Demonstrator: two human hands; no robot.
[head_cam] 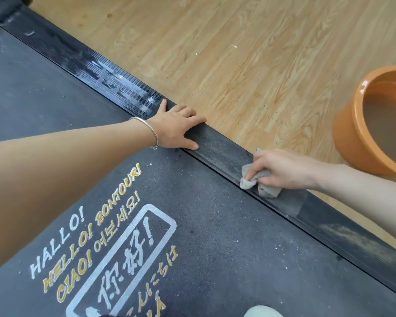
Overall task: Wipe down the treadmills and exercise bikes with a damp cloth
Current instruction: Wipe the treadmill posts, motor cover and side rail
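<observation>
Head view: right hand (pixel 281 168) presses cloth (pixel 261 184) onto treadmill rail (pixel 217 152).

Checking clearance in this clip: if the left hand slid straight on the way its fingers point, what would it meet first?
Probably the orange basin, after leaving the rail and crossing bare floor; the left hand would pass just beyond the right hand and its cloth, though depth is unclear.

I see a crumpled grey cloth (pixel 268 191) lying on the dusty black side rail (pixel 217 154) of the treadmill (pixel 215 236)
</observation>
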